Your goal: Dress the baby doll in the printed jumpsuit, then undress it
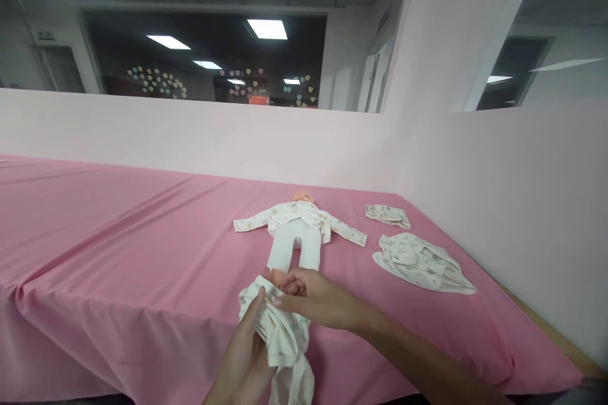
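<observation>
A baby doll [297, 242] lies on its back on the pink cloth, its feet toward me. It wears a white patterned top [292, 212] with sleeves spread wide and plain white leggings [284, 245]. Bunched white patterned baby pants [285, 335] are at the doll's feet, hanging over the table's front edge. My left hand [247, 345] is closed around the gathered fabric from the left. From the right, my right hand [313, 294] pinches the cloth's upper edge with curled fingers, beside a doll foot [278, 276]. The other foot is hidden behind my hand.
A small folded patterned garment [387, 215] lies to the doll's right, with a larger patterned garment [422, 262] nearer me. Creased pink cloth [142, 240] covers the table. White walls [513, 202] with windows border the back and right.
</observation>
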Demonstrator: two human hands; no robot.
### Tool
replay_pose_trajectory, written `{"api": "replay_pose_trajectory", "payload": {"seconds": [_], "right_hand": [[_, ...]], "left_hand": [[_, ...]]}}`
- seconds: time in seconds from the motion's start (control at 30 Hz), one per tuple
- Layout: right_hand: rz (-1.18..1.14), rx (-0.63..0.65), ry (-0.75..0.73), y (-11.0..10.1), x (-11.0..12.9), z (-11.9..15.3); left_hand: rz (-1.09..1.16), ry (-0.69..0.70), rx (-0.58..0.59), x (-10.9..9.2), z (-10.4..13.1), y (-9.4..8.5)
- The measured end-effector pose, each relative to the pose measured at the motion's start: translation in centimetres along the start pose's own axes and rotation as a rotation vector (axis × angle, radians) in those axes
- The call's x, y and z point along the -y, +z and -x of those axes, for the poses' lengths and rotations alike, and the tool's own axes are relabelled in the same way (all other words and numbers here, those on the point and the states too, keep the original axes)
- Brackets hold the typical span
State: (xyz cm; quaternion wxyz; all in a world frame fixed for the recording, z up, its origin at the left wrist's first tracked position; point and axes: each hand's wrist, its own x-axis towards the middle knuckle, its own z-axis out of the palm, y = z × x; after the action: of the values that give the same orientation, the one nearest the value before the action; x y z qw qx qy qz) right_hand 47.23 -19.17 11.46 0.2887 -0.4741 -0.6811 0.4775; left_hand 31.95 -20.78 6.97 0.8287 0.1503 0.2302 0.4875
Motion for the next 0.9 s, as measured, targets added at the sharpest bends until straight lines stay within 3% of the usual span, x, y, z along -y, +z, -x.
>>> {"api": "replay_pose_trajectory", "payload": {"seconds": [0.1, 0.2, 0.37, 0.53, 0.67, 0.8, 0.9], "right_hand": [[-0.123, -0.005, -0.001, 1.4, -0.2, 0.4], [-0.179, -0.036, 0.035, 2.5, -0.3, 0.1], [-0.248, -0.034, 0.074, 1.6, 0.0, -0.6], [-0.144, -0.062, 0.092, -0.3, -0.1, -1.4], [0.0, -0.126, 0.011, -0.9, -0.4, -2.4], [0.219, -0.249, -0.078, -1.6, -1.0, -3.7], [0.302, -0.262, -0.109, -2.1, -1.8, -5.0]], "left_hand": [[-0.024, -0.027, -0.029, 0.3, -0.4, 0.0], [-0.017, -0.041, 0.012, 0.5, -0.6, -0.1], [-0.006, -0.004, -0.023, 0.1, -0.2, 0.3], [-0.036, 0.032, -0.018, -0.3, 0.3, 1.1], [-0.029, 0.047, -0.005, -0.2, 0.3, 1.6], [-0.095, 0.059, -0.013, 0.1, 0.1, 1.1], [-0.148, 0.124, 0.011, 0.5, -0.3, 0.5]]}}
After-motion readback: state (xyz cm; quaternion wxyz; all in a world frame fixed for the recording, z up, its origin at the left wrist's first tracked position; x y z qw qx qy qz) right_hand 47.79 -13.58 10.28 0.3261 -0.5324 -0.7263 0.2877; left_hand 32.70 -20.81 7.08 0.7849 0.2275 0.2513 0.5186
